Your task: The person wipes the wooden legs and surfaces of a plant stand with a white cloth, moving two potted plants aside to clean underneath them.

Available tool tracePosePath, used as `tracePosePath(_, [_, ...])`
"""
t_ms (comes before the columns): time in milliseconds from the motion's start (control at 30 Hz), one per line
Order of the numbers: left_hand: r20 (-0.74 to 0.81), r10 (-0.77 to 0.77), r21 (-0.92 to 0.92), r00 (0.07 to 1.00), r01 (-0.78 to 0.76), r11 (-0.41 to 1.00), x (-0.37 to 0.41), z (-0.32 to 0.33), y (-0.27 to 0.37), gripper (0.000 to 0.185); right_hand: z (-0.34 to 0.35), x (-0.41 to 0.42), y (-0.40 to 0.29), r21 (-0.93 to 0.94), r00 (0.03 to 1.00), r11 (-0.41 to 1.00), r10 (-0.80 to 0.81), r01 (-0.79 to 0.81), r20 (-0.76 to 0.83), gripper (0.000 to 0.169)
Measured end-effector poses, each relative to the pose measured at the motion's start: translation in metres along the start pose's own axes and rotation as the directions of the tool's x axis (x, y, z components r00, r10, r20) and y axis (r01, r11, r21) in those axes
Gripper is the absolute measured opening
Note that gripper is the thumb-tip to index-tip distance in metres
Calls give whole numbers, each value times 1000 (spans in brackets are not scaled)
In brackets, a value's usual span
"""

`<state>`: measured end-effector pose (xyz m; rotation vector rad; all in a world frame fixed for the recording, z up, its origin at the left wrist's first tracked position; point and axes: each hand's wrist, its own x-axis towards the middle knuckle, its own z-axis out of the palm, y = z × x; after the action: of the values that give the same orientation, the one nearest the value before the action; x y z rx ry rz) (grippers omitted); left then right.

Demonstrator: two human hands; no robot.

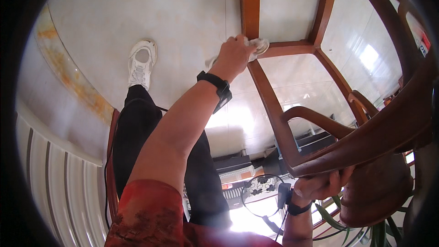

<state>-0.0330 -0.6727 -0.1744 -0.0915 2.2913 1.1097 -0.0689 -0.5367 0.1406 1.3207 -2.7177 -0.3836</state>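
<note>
My left hand (pixel 235 54) presses a white cloth (pixel 261 46) around the corner where a leg meets a stretcher of a brown wooden armchair (pixel 286 49). Part of the cloth also shows behind my wrist. The chair is tipped over, its legs pointing away from me and its curved frame towards the right. With my right hand (pixel 324 184) I grip the underside of the chair's curved rail (pixel 329 161); some of those fingers are hidden by the wood. Both wrists wear black straps with small devices.
Glossy pale floor tiles (pixel 185 13) spread ahead, with a yellow marbled border (pixel 65 61) at left. A white ribbed radiator-like panel (pixel 58 164) stands at my left. My white shoe (pixel 141 60) is ahead. Long-leaved plant (pixel 377 233) and hanging cables (pixel 243 192) are at lower right.
</note>
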Motion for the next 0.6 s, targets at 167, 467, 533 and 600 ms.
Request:
tracePosePath(167, [-200,209,-64,957,-225,972,19,9,35,36,5,-5,6,-79,994,992,-99,96,-40,29])
tracePosePath(467, [-10,104,230,995,-99,968,29,34,40,22,4,-7,7,-136,987,979,-156,149,-45,27])
tracePosePath(533, [13,88,145,996,-89,985,27,33,33,24,4,-9,4,-134,988,983,-137,127,-68,27])
tracePosePath(600, [15,62,95,998,-63,993,23,31,27,27,6,-12,4,-119,989,987,-115,104,-88,27])
